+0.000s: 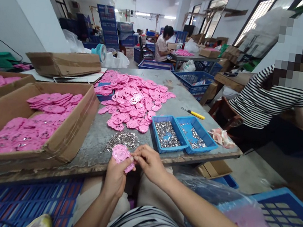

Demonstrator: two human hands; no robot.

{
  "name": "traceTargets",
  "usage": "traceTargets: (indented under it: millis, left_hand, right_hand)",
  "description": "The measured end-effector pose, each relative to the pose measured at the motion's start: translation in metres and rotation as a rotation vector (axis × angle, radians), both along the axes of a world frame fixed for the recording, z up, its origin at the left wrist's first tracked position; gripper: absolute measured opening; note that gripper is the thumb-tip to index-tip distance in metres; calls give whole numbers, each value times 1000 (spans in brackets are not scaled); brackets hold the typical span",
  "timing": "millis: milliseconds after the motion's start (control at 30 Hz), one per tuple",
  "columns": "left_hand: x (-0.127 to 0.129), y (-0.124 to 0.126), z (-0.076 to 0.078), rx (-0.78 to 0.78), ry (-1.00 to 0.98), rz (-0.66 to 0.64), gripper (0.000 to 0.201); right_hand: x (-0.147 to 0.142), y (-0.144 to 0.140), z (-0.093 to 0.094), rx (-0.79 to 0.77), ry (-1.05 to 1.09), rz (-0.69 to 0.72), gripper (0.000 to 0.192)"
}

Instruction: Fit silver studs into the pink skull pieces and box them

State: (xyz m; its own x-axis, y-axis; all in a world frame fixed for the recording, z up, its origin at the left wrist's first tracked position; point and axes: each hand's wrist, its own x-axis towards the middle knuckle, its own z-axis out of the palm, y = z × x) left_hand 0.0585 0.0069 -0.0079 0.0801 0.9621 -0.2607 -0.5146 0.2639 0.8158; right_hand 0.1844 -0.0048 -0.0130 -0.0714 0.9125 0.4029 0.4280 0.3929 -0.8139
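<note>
Left hand [115, 176]: closed on pink plastic piece [120, 153];
Right hand [149, 163]: just beside left; its grip I can't tell

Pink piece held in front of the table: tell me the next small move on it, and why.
I would probably have the right grip press gently at the right side of the pink piece: the left grip holds it, and the right fingertips are drawn together at that side. Whether they pinch one of the metal bits is too small to tell.
</note>
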Motion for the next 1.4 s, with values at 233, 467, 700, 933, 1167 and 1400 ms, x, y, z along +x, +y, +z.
traceTargets:
  millis: [233,467,700,933,1167,1400]
  left_hand:
    - [1,-1,-2,81,127,34,40]
    - [0,0,-9,93,270,53,42]
    - [2,1,-8,71,315,65,46]
    - [-3,1,13,53,54,-246,46]
    - [-13,5,19,33,-163,-503,45]
    - [-13,5,18,110,-144,-585,65]
  right_hand:
    - [-2,3,1,-162,81,-141,8]
    - [0,6,2,-319,173,-93,24]
    - [0,8,-1,-398,341,-48,39]
    - [12,2,20,-383,402,73,31]
    - [26,5,42,-359,143,149,18]
    - [28,6,43,-324,-27,216,17]
